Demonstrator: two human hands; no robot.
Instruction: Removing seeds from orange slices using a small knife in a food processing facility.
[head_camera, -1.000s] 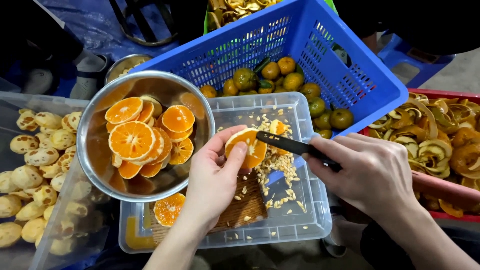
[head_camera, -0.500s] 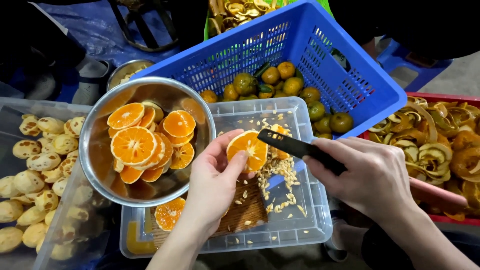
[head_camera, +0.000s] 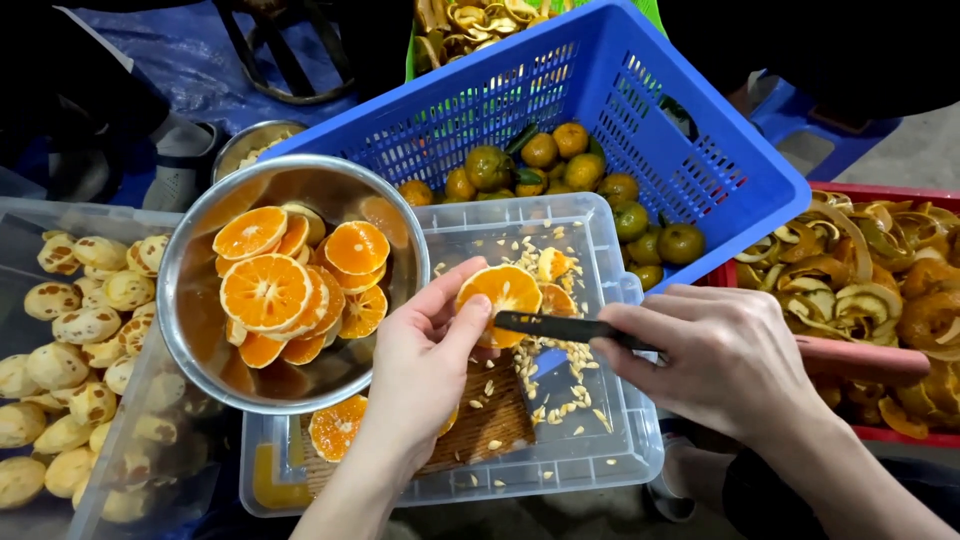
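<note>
We see the ground (head_camera: 880, 155) bearing a blue basket (head_camera: 700, 150), a clear tub (head_camera: 620, 460), a red tray (head_camera: 900, 435), a blue stool (head_camera: 790, 105) and a clear bin (head_camera: 30, 215); a blue sheet (head_camera: 170, 60) covers part.

Two hands are shown: left hand (head_camera: 420, 365) and right hand (head_camera: 725, 365). One knife (head_camera: 570, 327) and one held orange half (head_camera: 498, 293) are seen. One steel bowl (head_camera: 190, 300) is counted, with about ten orange halves (head_camera: 265, 292) piled inside. One clear tray (head_camera: 610, 440) carries many seeds (head_camera: 560, 400), too many to count. One blue basket (head_camera: 600, 100) holds roughly a dozen whole fruits (head_camera: 540, 165).
</note>
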